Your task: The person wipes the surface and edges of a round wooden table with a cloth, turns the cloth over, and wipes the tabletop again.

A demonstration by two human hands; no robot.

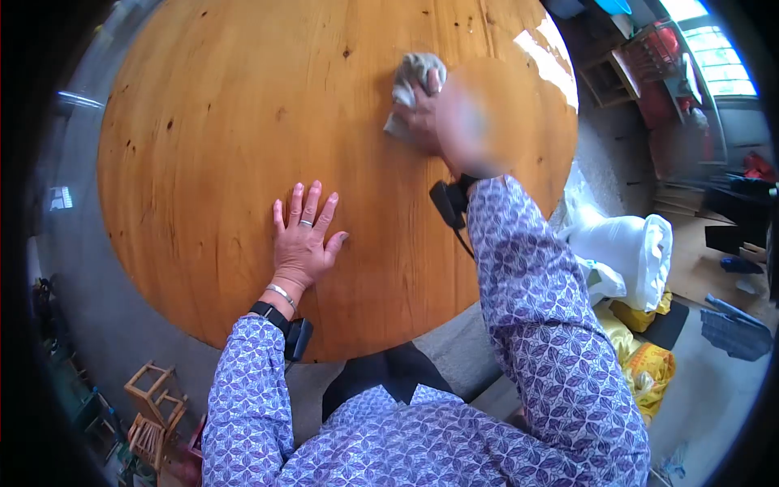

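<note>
A round wooden table [219, 162] with a glossy surface fills the middle of the head view. My left hand [303, 243] lies flat on it, fingers spread, holding nothing. Farther up and to the right, my right hand [430, 118] grips a crumpled grey cloth [411, 77] against the tabletop. Part of that hand and wrist is blurred. Both sleeves are purple and white, and a dark device is strapped at each wrist.
White sack [621, 252] and yellow bags [645, 365] stand on the floor right of the table. Small wooden stools [154, 398] are at the lower left. Shelving and a window [718, 61] are at the upper right.
</note>
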